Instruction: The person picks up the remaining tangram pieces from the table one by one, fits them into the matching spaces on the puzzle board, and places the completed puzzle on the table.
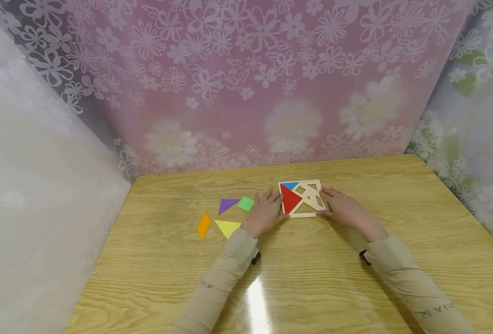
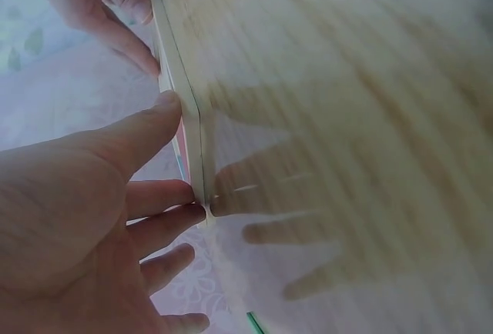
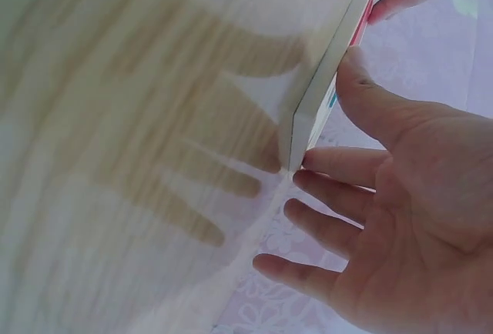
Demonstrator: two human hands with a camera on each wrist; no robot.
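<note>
Board on the table (image 1: 309, 271), steadied from both sides; an uneven push could skew it.
The board (image 1: 302, 215) lies at 12 o'clock from the person, left hand (image 1: 266, 213) at its 9 o'clock edge, right hand (image 1: 344, 208) at 3, fingers spread and nearly straight, some tips touching the rim. Tilting could slide out the red triangle (image 1: 290, 198); a dropped left wrist could drag the yellow triangle (image 1: 228, 227) at 8 o'clock.

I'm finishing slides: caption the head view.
Left hand and right hand touch opposite sides of a puzzle board, four loose pieces nearby.
</note>
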